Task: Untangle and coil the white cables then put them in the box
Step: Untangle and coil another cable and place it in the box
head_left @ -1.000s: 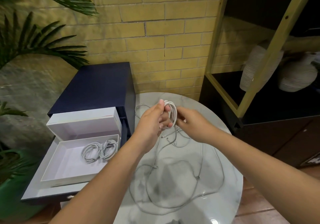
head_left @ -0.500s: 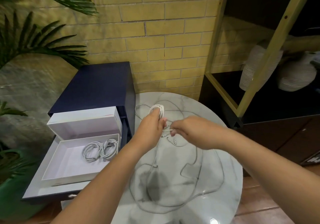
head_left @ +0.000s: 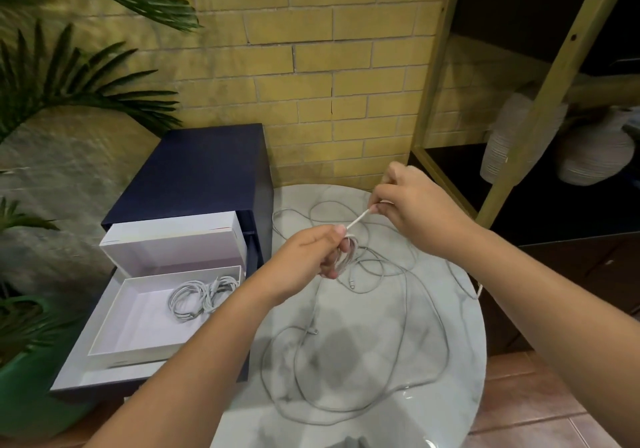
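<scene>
1. Two bare hands meet above the far half of a round white-and-grey marble tabletop (head_left: 464, 336), both busy with one thin white cable.
2. The left hand (head_left: 308, 257) is over the middle of that tabletop. Its fingers (head_left: 334, 260) are curled tight round a small coil of white cable (head_left: 349, 257), with the thumb pressed on top.
3. The right hand (head_left: 415, 212) is higher and nearer the tabletop's far right edge. Its fingers (head_left: 379, 205) pinch a short straight stretch of the same cable (head_left: 358, 220), which runs taut down to the left hand's coil.
4. Several loose white cables (head_left: 408, 309) lie on the tabletop in wide overlapping loops, spread from below the hands to the near edge. One strand hangs over the right rim.
5. Left of the tabletop, just beside it, an open shallow white cardboard box (head_left: 104, 323) holds two finished bundles of coiled white cable (head_left: 201, 297) in its far right corner.
6. A white box lid (head_left: 173, 239) stands tilted just behind the box.
7. A dark blue cabinet (head_left: 194, 170) stands behind the lid, touching the tabletop's left far edge.
8. Green palm fronds (head_left: 86, 76) hang further left of the tabletop.
9. A yellow brick wall (head_left: 311, 49) rises behind the tabletop.
10. Right of the tabletop, a gold-framed dark shelf (head_left: 540, 76) holds ribbed white vases (head_left: 588, 156).
</scene>
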Motion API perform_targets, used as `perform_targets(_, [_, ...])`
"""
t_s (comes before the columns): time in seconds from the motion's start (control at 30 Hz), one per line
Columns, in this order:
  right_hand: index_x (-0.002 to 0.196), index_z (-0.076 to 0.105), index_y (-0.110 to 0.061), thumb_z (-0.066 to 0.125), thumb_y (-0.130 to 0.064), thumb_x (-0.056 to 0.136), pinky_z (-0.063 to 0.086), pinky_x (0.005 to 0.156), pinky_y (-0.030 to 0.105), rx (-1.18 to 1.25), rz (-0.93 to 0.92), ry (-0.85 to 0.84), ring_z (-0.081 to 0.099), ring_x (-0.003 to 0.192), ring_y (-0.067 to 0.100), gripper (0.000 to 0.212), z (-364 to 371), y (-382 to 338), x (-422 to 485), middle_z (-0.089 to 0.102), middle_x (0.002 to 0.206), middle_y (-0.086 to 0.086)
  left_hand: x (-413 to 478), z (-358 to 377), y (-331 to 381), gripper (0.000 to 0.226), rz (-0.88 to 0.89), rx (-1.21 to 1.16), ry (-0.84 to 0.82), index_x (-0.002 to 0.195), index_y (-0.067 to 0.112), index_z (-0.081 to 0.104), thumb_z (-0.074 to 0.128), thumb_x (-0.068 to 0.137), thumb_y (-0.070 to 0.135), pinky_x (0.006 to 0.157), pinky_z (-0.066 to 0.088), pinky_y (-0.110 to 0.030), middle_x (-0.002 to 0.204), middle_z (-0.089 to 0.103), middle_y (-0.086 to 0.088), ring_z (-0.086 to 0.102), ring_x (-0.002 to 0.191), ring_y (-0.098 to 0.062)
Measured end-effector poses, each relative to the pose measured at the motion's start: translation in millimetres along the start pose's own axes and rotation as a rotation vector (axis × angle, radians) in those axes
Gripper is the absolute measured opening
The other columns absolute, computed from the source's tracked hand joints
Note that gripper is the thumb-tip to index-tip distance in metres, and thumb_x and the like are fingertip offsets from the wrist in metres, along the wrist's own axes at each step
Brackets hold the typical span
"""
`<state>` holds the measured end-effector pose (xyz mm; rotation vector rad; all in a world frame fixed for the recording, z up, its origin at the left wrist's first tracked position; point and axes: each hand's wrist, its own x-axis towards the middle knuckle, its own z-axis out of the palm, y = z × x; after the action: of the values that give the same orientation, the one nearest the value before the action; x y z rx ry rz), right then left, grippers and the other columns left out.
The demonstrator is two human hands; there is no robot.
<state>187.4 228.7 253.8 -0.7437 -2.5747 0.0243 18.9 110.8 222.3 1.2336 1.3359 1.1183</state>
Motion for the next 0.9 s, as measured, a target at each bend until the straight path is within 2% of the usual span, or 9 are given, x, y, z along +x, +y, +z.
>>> perform_targets(0.1, [0.093,0.072,-0.009,0.066,-0.017,0.088,0.046,0.057,0.035,0.026,0.034,0.084,0.049,0.073,0.022,0.011,6.1,-5.0,-1.2,0.044,0.086,0.005,1.2,2.8,5.2,0.036,-0.022,-0.103,0.008,0.077,0.012,0.048,0.034,0.103,0.031,0.059,0.043,-0.021,0.051,0.028,0.011,0.03,0.046,-0.006])
perform_targets(0.2, [0.094,0.073,-0.008,0.067,-0.015,0.087,0.048,0.065,0.035,0.139,0.111,0.095,0.052,0.075,0.018,0.011,15.3,-9.4,-3.4,0.049,0.087,0.005,3.2,6.5,7.5,0.037,-0.044,-0.232,0.01,0.074,0.014,0.044,0.032,0.104,0.032,0.056,0.039,-0.021,0.05,0.026,0.009,0.024,0.045,-0.008])
perform_targets(0.3, [0.094,0.073,-0.007,0.066,-0.007,0.087,0.05,0.069,0.024,0.426,0.258,0.075,0.06,0.069,0.01,0.01,20.7,-16.1,-6.3,0.059,0.09,0.001,6.0,9.3,9.1,0.038,-0.059,-0.294,0.034,0.073,0.014,0.044,0.034,0.103,0.033,0.054,0.039,-0.021,0.05,0.025,0.009,0.023,0.044,-0.008])
perform_targets(0.37, [0.095,0.07,-0.007,0.064,-0.004,0.088,0.057,0.07,0.023,0.66,0.386,0.074,0.068,0.071,0.013,0.01,21.5,-23.0,-8.8,0.066,0.092,0.006,7.8,10.2,9.3,0.038,-0.062,-0.305,0.042,0.073,0.014,0.044,0.034,0.103,0.033,0.053,0.04,-0.02,0.05,0.024,0.009,0.023,0.043,-0.007])
perform_targets(0.47, [0.1,0.068,-0.003,0.057,-0.007,0.094,0.059,0.079,0.028,0.904,0.49,0.01,0.07,0.085,0.024,0.013,26.2,-30.4,-11.8,0.069,0.095,0.014,10.5,10.2,8.1,0.037,-0.063,-0.327,0.058,0.074,0.013,0.044,0.033,0.104,0.033,0.051,0.039,-0.02,0.048,0.025,0.009,0.024,0.041,-0.006])
perform_targets(0.6, [0.105,0.068,-0.001,0.044,-0.02,0.101,0.053,0.094,0.042,1.195,0.544,-0.114,0.065,0.102,0.035,0.031,28.9,-32.4,-14.9,0.069,0.104,0.021,13.9,8.0,7.0,0.039,-0.053,-0.329,0.078,0.073,0.013,0.043,0.032,0.104,0.032,0.051,0.038,-0.021,0.047,0.026,0.009,0.026,0.04,-0.006])
perform_targets(0.7, [0.111,0.069,-0.008,0.052,-0.021,0.097,0.051,0.095,0.04,1.155,0.487,-0.191,0.064,0.105,0.029,0.025,27.0,-33.4,-15.6,0.07,0.107,0.015,17.1,5.9,4.4,0.039,-0.048,-0.302,0.108,0.072,0.013,0.044,0.032,0.104,0.033,0.053,0.036,-0.023,0.047,0.027,0.009,0.026,0.041,-0.006])
perform_targets(0.8, [0.112,0.068,-0.017,0.061,-0.012,0.091,0.052,0.091,0.037,1.053,0.483,-0.164,0.065,0.102,0.024,0.022,29.8,-34.5,-16.4,0.072,0.104,0.006,20.3,5.3,1.0,0.039,-0.045,-0.24,0.131,0.072,0.014,0.045,0.034,0.104,0.033,0.055,0.038,-0.024,0.048,0.028,0.009,0.027,0.042,-0.006])
perform_targets(0.9, [0.109,0.067,-0.017,0.064,-0.008,0.088,0.051,0.094,0.046,1.064,0.509,-0.14,0.065,0.1,0.031,0.023,34.5,-34.4,-17.6,0.071,0.101,0.01,20.3,7.4,-0.2,0.037,-0.04,-0.15,0.163,0.074,0.014,0.046,0.035,0.103,0.033,0.056,0.041,-0.023,0.049,0.028,0.01,0.028,0.043,-0.006])
